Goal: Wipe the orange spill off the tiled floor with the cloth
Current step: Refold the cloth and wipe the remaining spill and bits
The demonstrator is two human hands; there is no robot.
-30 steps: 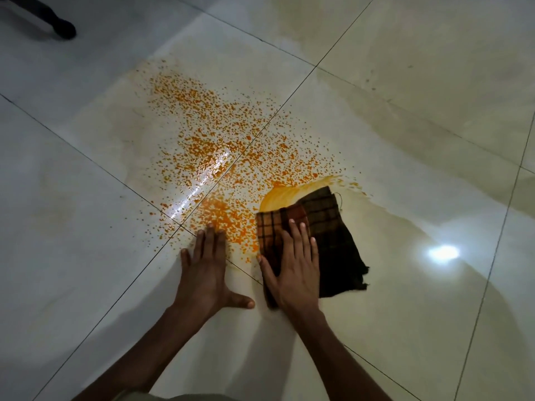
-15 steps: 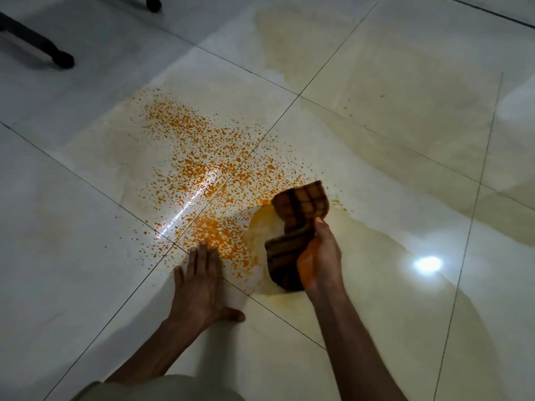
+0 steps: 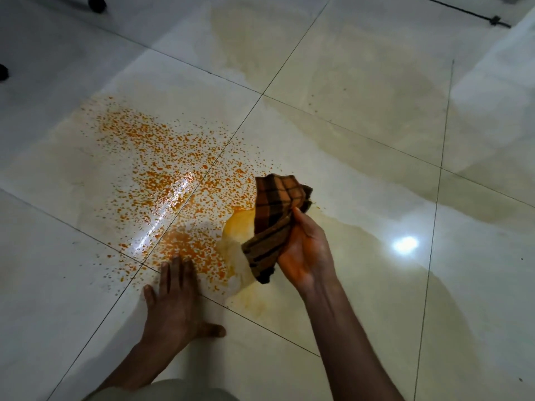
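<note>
An orange spill (image 3: 162,180) of scattered droplets spreads over the glossy tiled floor (image 3: 362,96), thickest just ahead of my left hand. A yellow smeared patch (image 3: 240,227) lies at its right edge. My right hand (image 3: 307,250) holds a brown checked cloth (image 3: 275,215) bunched up and lifted off the floor, palm turned up and stained orange. My left hand (image 3: 176,308) lies flat on the tile, fingers spread, fingertips touching the near edge of the spill.
Dark chair casters stand at the far left (image 3: 97,2) and left edge (image 3: 3,72). A black cable (image 3: 469,11) runs along the top right. Pale yellowish smears (image 3: 347,68) cover tiles beyond and right of the spill. A lamp glare (image 3: 405,243) shines right.
My right hand lifted the cloth off the floor, where it had lain flat under the palm, and turned it up, bunched. The view shifted slightly; my left hand stayed planted.
</note>
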